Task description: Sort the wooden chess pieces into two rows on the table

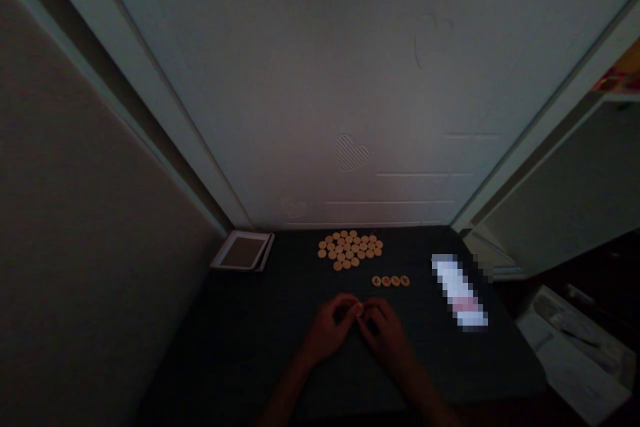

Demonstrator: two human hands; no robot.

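Note:
My left hand (pixel 326 328) and my right hand (pixel 389 332) meet over the dark table, fingers closed in a pinch. Between their fingertips is a small round Chinese chess piece (pixel 359 309) with a reddish mark, partly covered by the fingers. Just beyond my right hand, several more pieces lie face up in a short row (pixel 391 281), showing red and dark characters. Farther back, a loose cluster of pale wooden discs (pixel 348 248) lies flat, with no marks that I can make out.
A box-like object with a white rim and brown panel (pixel 243 252) sits at the table's back left. On the right lies a bright, pixelated oblong (pixel 459 290). A pale wall with embossed hearts (pixel 352 153) rises behind the table (pixel 240 347). A white box (pixel 580 353) stands beyond the right edge.

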